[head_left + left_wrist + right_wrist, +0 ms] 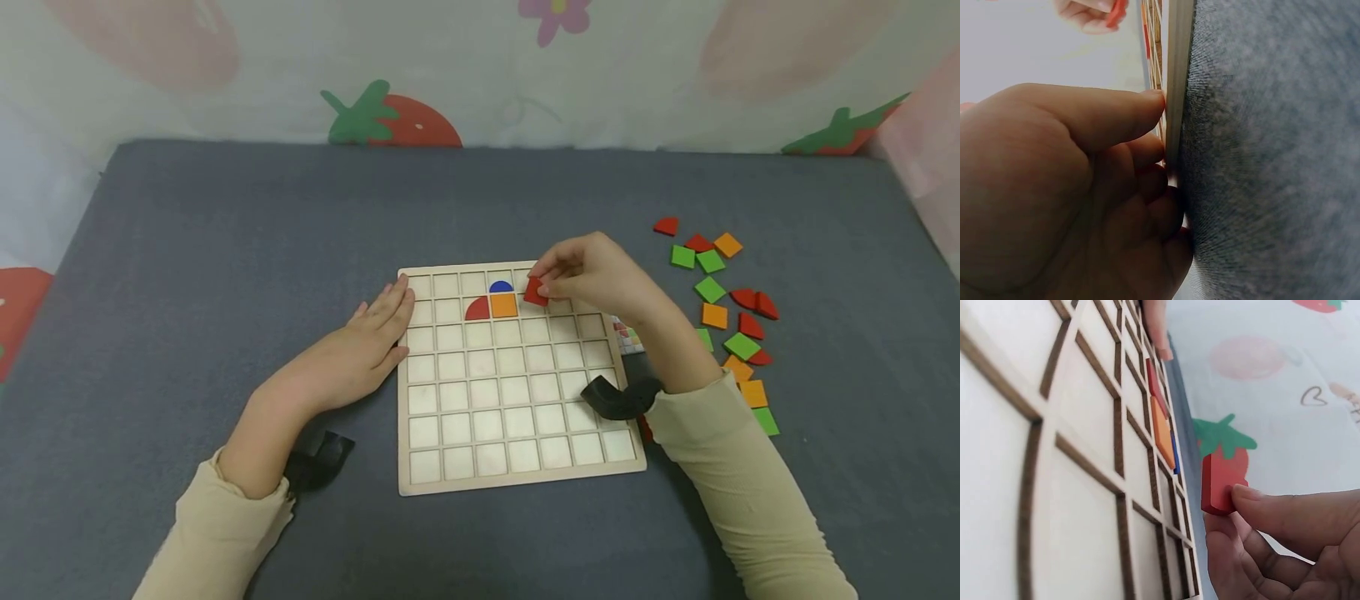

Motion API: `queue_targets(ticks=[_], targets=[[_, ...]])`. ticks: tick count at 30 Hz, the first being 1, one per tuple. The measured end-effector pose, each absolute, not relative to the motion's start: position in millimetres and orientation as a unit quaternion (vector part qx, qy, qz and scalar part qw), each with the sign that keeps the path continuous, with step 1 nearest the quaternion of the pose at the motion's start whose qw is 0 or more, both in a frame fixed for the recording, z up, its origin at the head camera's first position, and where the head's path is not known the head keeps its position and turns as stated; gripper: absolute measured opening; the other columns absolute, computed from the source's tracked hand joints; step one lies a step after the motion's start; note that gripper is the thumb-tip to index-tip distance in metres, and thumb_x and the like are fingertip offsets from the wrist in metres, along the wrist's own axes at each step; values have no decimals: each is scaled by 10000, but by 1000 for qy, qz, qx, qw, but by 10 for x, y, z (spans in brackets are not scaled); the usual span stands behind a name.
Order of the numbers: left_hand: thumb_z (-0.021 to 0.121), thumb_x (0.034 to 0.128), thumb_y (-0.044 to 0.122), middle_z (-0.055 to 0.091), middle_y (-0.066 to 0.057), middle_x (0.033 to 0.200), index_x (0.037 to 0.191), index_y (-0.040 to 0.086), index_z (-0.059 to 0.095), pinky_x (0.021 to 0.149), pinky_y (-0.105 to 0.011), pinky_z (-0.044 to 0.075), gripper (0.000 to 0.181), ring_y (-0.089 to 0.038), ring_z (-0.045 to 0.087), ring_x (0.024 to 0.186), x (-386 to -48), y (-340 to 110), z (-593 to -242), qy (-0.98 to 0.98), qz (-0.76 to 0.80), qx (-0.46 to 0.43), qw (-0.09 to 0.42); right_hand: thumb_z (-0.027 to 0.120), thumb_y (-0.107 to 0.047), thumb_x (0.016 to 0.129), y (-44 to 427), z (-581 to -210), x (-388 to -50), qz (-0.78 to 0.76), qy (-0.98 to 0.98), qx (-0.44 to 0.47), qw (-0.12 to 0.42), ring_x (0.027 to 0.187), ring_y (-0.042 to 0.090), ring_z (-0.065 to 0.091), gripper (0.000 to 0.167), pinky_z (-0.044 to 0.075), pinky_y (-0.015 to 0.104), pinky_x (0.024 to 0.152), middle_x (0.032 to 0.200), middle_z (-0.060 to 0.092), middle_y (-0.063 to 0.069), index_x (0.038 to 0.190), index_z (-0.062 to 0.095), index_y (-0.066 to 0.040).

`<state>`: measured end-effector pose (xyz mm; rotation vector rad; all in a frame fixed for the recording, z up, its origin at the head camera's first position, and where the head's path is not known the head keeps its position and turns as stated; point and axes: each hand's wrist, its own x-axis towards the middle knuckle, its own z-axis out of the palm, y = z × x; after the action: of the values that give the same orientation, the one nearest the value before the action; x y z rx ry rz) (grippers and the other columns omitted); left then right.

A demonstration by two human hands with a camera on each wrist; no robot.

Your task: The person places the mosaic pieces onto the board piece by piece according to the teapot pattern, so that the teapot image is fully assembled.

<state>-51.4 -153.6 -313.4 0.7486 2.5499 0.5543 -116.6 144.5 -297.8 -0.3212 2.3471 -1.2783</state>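
Note:
A light wooden grid board [408, 492] lies on the dark cloth in the head view. In its upper rows sit a blue half-round tile [501, 287], an orange square tile [504, 306] and a red quarter-round tile [477, 309]. My left hand [360, 354] rests against the board's left edge, fingers extended; the left wrist view shows the thumb [1129, 112] touching that edge. Between thumb and fingers, my right hand [600, 275] pinches a red wooden tile [1219, 484] above the board, just right of the orange square. The thumb covers part of this tile.
Loose red, orange and green tiles [709, 290] are scattered right of the board, beside the right forearm. A small printed card [628, 337] shows partly from behind that forearm. Black straps [322, 462] hang at both wrists. A patterned curtain [262, 75] stands behind the table.

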Motion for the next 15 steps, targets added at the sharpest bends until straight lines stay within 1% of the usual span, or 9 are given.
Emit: queue_targets(ticks=[5,9,15], targets=[[373,1029,188,-63,-169,1562,1492,-34,65,1124,-489,83,598,-305,-22,1429,-507,-1537,-3131,918,201,268,212,673,-41,863,1425,-3029,-1180,-435,870,-107,208,878,207,583,147,467,306,743,931,693,85,999,711,0],[376,1028,183,-64,-168,1562,1491,-34,62,1124,-487,84,600,-301,-24,1429,-505,-1538,-3139,919,199,267,210,700,-81,852,1407,-3052,-1182,-416,879,-95,211,928,216,582,110,461,329,766,941,702,71,946,736,-35],[375,1029,185,-58,-173,1562,1490,-37,64,1123,-490,88,599,-306,-21,1429,-506,-1536,-3135,918,201,269,210,713,-108,847,1385,-3069,-1177,-397,887,-93,218,906,214,578,88,458,332,755,940,703,64,909,746,-55]])
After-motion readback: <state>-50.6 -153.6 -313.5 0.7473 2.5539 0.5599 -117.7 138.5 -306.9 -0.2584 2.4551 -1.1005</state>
